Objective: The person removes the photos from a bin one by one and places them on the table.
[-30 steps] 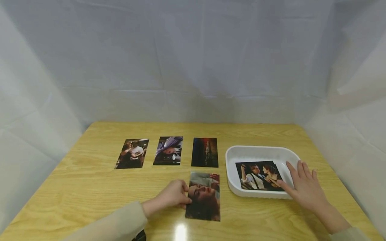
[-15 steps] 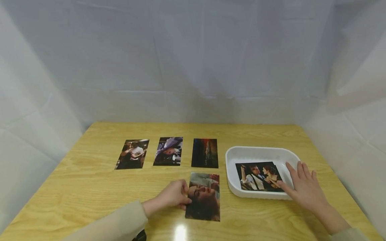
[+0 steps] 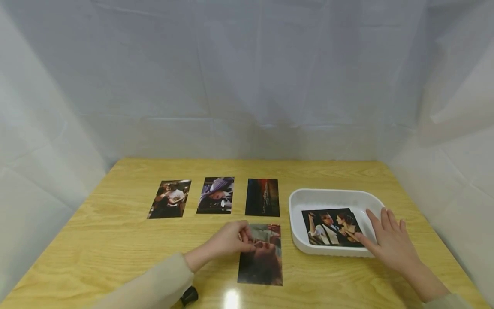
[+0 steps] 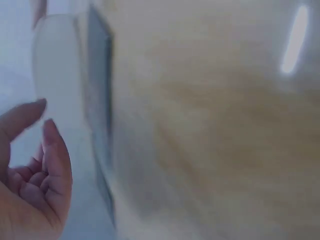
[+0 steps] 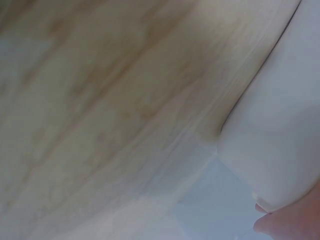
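Note:
In the head view my left hand (image 3: 229, 241) hovers over the upper left part of a photo print (image 3: 262, 268) near the table's front. The left wrist view shows a gap between the thumb and index finger of this hand (image 4: 40, 180), with nothing between them; the other fingers curl loosely. At the right, my right hand (image 3: 393, 244) rests with spread fingers on the rim of a white tray (image 3: 335, 193). Inside the tray lies a stack of photos (image 3: 332, 227), the top one showing two people dancing. The right wrist view catches only part of the hand (image 5: 295, 220) at the tray wall (image 5: 280, 115).
Behind the front photo lie a dancing-couple photo (image 3: 170, 199), a photo with a striped sleeve (image 3: 216, 195) and a dark photo of a lit ship (image 3: 263, 197), roughly in a row. White sheeting (image 3: 247, 86) encloses the wooden table (image 3: 115, 240) at the back and sides.
My left hand has let go of the front photo's left edge and moved up and slightly right over it. The photo lies almost where it was. My right hand stays on the tray.

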Action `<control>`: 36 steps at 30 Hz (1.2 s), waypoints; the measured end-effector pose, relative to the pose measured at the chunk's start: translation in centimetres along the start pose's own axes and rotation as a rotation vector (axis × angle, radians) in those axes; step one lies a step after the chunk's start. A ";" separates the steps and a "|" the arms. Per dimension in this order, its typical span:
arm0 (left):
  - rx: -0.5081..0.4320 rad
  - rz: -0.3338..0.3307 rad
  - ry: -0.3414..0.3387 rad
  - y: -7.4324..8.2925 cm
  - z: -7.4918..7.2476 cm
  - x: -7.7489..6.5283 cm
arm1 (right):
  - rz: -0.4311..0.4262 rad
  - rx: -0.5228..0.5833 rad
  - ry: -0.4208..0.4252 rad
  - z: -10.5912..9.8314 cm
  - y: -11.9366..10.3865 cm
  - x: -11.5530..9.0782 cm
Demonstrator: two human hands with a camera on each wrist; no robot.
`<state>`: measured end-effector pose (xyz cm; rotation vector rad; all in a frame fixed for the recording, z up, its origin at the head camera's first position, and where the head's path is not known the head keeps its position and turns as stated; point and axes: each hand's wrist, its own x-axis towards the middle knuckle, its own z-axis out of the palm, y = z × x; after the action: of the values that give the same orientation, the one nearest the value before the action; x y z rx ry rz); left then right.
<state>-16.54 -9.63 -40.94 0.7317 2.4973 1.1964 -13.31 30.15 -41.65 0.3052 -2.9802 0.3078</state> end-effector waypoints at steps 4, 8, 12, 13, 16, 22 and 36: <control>-0.015 0.017 0.012 1.4 -0.1 1.3 | 0.005 0.001 -0.009 0.0 0.0 0.0; -0.044 0.029 0.035 3.0 0.1 2.6 | 0.008 0.001 -0.012 0.0 0.0 -0.1; -0.049 0.087 0.070 4.2 0.7 4.2 | 0.012 0.002 -0.018 0.0 0.0 -0.2; -0.053 0.102 0.080 4.5 0.9 4.6 | 0.013 0.002 -0.020 0.0 0.0 -0.2; -0.060 0.139 0.111 5.3 1.6 5.9 | 0.013 -0.003 -0.019 0.1 0.1 -0.1; -0.031 0.193 0.158 6.5 3.2 8.4 | 0.004 -0.006 -0.008 0.0 0.2 0.0; 0.127 0.254 0.140 9.1 7.2 12.6 | -0.012 -0.017 0.015 -0.1 0.1 0.1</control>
<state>-20.84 6.75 -38.69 1.0588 2.6771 1.2163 -13.39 30.29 -41.58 0.3178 -2.9638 0.2826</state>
